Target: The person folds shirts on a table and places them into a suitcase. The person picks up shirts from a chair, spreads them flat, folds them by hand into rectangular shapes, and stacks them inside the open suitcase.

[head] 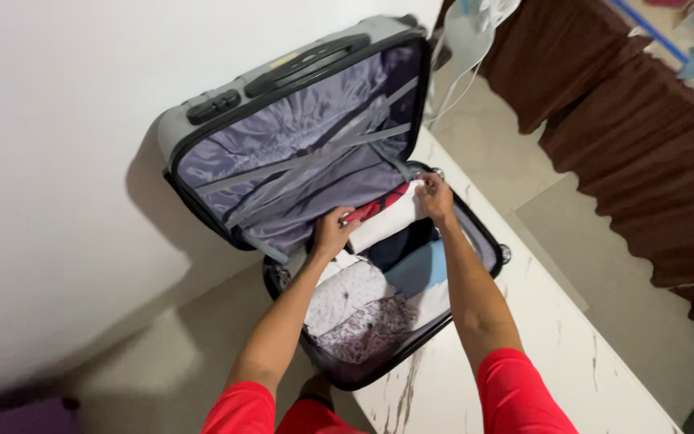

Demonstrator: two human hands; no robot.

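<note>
White rolled cloth (385,223) is held by both ends | left hand (332,231), right hand (435,198): fingers clamped on it | kept level over grey suitcase (475,233)

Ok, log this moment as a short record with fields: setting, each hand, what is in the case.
setting: open grey suitcase on a pale floor, its lid leaning against a white wall
lid: purple lining crossed by grey straps
left hand: grips one end of a rolled white cloth
right hand: grips the other end of it
contents: red cloth behind the roll, folded patterned clothes, light blue garment
nearby: brown curtain
</note>
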